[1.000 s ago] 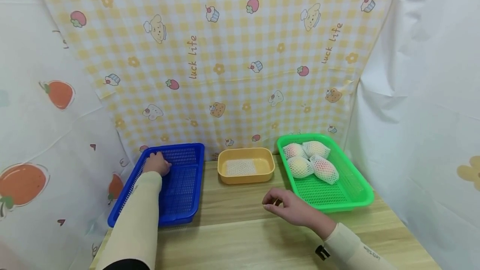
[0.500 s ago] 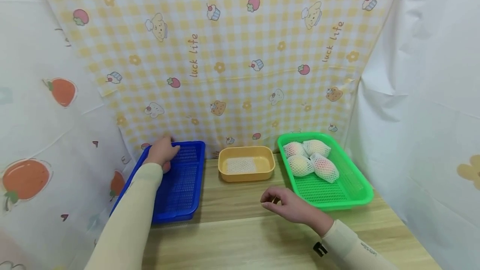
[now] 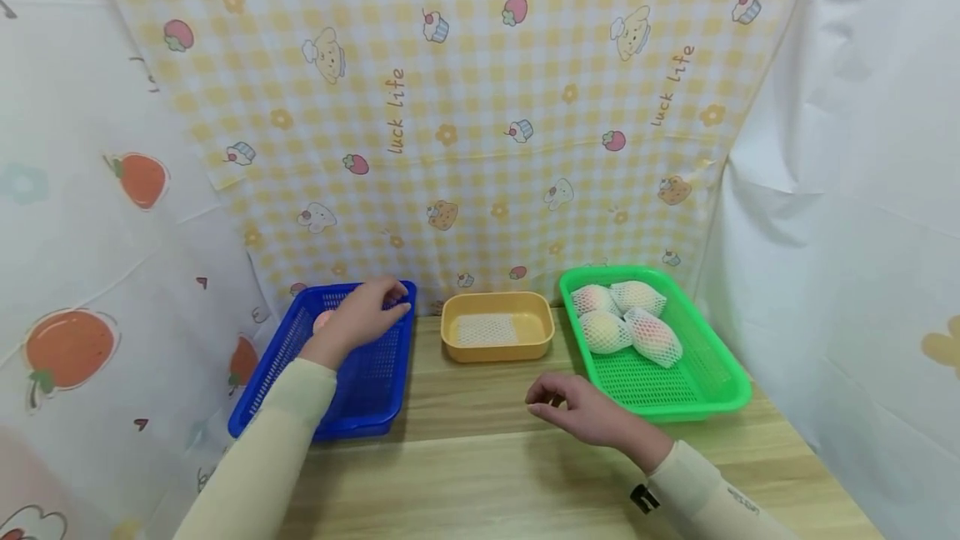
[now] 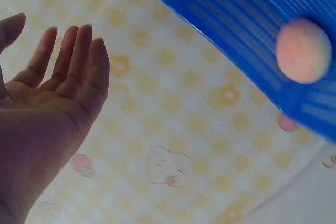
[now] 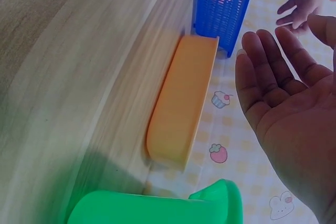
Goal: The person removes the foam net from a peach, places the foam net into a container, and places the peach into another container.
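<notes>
A pinkish peach (image 4: 304, 51) lies in the far left part of the blue basket (image 3: 401, 348). In the head view my left hand (image 3: 363, 315) is over that basket, partly covering the peach (image 3: 322, 321); it holds nothing. The left wrist view shows the left hand's palm (image 4: 58, 98) with fingers relaxed and apart from the peach. My right hand (image 3: 573, 408), also holding nothing, hovers above the table in front of the green basket (image 3: 720, 357), fingers loosely bent. Several peaches (image 3: 652, 336) in white foam nets sit at the back left of the green basket.
Between the two baskets stands a small yellow tray (image 3: 498, 352) with a white foam net (image 3: 486, 330) inside. The wooden table (image 3: 450, 482) extends in front. A checked cloth (image 3: 480, 190) hangs right behind the containers, with white cloth walls at both sides.
My left hand has lifted from inside the blue basket and moved right, leaving the peach there. The right hand has stayed in about the same place.
</notes>
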`<act>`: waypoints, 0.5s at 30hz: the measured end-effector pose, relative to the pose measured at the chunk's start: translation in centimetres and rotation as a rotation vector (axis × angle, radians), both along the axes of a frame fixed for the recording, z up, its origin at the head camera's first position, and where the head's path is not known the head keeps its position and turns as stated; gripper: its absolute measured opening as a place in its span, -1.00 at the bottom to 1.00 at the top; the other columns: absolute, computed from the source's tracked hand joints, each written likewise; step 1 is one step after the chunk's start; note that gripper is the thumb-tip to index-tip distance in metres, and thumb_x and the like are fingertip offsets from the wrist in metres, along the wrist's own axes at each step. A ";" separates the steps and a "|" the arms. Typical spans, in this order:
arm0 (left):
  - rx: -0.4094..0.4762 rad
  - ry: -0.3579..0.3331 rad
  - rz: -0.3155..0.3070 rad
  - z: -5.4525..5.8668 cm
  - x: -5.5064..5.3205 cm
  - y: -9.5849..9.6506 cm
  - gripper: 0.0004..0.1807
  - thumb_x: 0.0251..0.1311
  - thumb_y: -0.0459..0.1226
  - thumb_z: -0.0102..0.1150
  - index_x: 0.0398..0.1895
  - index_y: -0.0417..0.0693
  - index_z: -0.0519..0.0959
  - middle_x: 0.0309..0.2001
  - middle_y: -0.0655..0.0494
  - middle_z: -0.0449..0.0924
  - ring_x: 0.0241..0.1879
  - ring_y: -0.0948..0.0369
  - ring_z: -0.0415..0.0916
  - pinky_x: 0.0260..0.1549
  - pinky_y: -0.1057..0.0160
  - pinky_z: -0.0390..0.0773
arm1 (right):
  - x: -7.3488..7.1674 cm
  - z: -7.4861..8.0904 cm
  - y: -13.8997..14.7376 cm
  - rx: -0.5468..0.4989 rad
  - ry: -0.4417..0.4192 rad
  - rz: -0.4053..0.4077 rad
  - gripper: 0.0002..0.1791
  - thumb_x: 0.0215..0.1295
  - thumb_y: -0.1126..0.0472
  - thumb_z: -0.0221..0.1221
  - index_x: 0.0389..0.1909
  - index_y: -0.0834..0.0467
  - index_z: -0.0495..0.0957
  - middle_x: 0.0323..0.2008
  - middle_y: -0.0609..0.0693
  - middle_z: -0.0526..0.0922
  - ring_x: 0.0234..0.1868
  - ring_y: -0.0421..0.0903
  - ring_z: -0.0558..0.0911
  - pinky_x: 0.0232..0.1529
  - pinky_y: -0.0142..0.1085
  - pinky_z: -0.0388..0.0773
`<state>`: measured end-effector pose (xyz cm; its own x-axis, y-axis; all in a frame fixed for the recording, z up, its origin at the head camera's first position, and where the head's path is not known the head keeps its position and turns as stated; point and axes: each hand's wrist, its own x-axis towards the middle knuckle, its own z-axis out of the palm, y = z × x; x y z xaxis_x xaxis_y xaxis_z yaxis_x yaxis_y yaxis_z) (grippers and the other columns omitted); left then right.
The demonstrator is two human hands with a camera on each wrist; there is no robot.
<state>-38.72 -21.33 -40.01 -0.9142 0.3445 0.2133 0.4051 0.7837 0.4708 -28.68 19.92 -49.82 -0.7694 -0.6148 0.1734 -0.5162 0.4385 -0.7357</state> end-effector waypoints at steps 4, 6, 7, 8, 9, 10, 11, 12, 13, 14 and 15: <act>0.081 -0.008 -0.099 -0.9 2.6 2.5 -0.70 0.60 -0.23 0.28 0.26 -0.13 0.68 0.16 -0.05 0.71 0.16 -0.01 0.67 0.20 -0.14 0.66 | 0.0 0.0 0.1 0.005 -0.012 -0.009 -0.85 0.70 -0.04 0.23 0.01 -0.12 0.73 -0.10 -0.24 0.75 -0.06 -0.21 0.69 -0.07 -0.22 0.66; 0.136 -0.032 -0.149 -1.7 3.8 3.9 -0.74 0.59 -0.27 0.29 0.23 -0.08 0.69 0.14 0.01 0.71 0.15 0.04 0.68 0.19 -0.09 0.68 | 0.1 0.1 0.2 0.002 -0.017 -0.009 -0.85 0.70 -0.03 0.23 0.02 -0.11 0.73 -0.10 -0.24 0.75 -0.06 -0.21 0.69 -0.07 -0.21 0.67; 0.156 -0.041 -0.173 -2.1 4.4 4.6 -0.75 0.59 -0.27 0.29 0.23 -0.07 0.69 0.14 0.05 0.71 0.15 0.06 0.68 0.18 -0.08 0.68 | 0.1 0.1 0.1 0.002 -0.020 -0.008 -0.85 0.70 -0.03 0.23 0.02 -0.11 0.73 -0.10 -0.24 0.74 -0.06 -0.21 0.69 -0.06 -0.21 0.67; 0.172 -0.048 -0.192 -2.5 5.0 5.2 -0.75 0.60 -0.26 0.29 0.23 -0.05 0.69 0.13 0.08 0.72 0.15 0.08 0.68 0.18 -0.07 0.69 | 0.1 0.1 0.1 0.003 -0.021 -0.007 -0.85 0.70 -0.03 0.23 0.02 -0.11 0.72 -0.10 -0.24 0.74 -0.06 -0.21 0.69 -0.05 -0.20 0.67; 0.188 -0.058 -0.208 -2.9 5.6 5.9 -0.76 0.60 -0.26 0.29 0.22 -0.04 0.69 0.12 0.11 0.72 0.14 0.09 0.68 0.18 -0.05 0.69 | 0.1 0.1 0.1 0.004 -0.021 -0.006 -0.85 0.70 -0.03 0.23 0.02 -0.11 0.72 -0.10 -0.24 0.74 -0.06 -0.21 0.69 -0.04 -0.20 0.67; 0.205 -0.070 -0.223 -3.3 6.2 6.5 -0.76 0.60 -0.26 0.29 0.22 -0.03 0.69 0.12 0.12 0.72 0.14 0.10 0.68 0.19 -0.04 0.69 | 0.1 0.1 0.1 0.004 -0.020 -0.005 -0.85 0.70 -0.03 0.23 0.02 -0.11 0.72 -0.10 -0.24 0.74 -0.05 -0.21 0.69 -0.04 -0.20 0.67; 0.215 -0.072 -0.244 -3.6 6.7 7.1 -0.76 0.61 -0.24 0.29 0.22 -0.05 0.69 0.12 0.11 0.72 0.14 0.09 0.68 0.19 -0.05 0.69 | 0.1 0.1 0.1 0.002 -0.019 -0.003 -0.85 0.70 -0.03 0.23 0.02 -0.10 0.72 -0.10 -0.24 0.74 -0.05 -0.21 0.69 -0.04 -0.19 0.68; 0.224 -0.077 -0.262 -4.0 7.2 7.7 -0.76 0.62 -0.23 0.29 0.22 -0.06 0.69 0.12 0.10 0.72 0.14 0.09 0.68 0.19 -0.05 0.69 | 0.1 0.1 0.1 0.004 -0.017 -0.002 -0.85 0.70 -0.03 0.23 0.02 -0.10 0.72 -0.10 -0.24 0.74 -0.05 -0.21 0.69 -0.03 -0.19 0.68; 0.236 -0.087 -0.279 -4.3 7.7 8.2 -0.76 0.63 -0.22 0.27 0.22 -0.06 0.68 0.11 0.10 0.72 0.14 0.10 0.68 0.18 -0.06 0.69 | 0.1 0.2 0.1 0.003 -0.013 -0.001 -0.85 0.70 -0.02 0.23 0.02 -0.10 0.73 -0.10 -0.23 0.75 -0.05 -0.20 0.69 -0.04 -0.19 0.68; 0.251 -0.102 -0.293 -4.7 8.1 8.8 -0.76 0.63 -0.21 0.27 0.21 -0.06 0.68 0.11 0.09 0.72 0.13 0.11 0.67 0.18 -0.05 0.69 | 0.1 0.2 0.1 0.004 -0.008 -0.001 -0.84 0.70 -0.02 0.23 0.02 -0.09 0.73 -0.10 -0.23 0.75 -0.06 -0.20 0.69 -0.05 -0.19 0.68; 0.264 -0.118 -0.309 -5.0 8.4 9.3 -0.77 0.64 -0.21 0.26 0.21 -0.05 0.68 0.11 0.09 0.72 0.14 0.12 0.67 0.17 -0.03 0.70 | 0.1 0.2 0.1 0.004 -0.004 -0.002 -0.84 0.71 -0.03 0.22 0.02 -0.09 0.73 -0.10 -0.23 0.75 -0.06 -0.20 0.69 -0.06 -0.20 0.67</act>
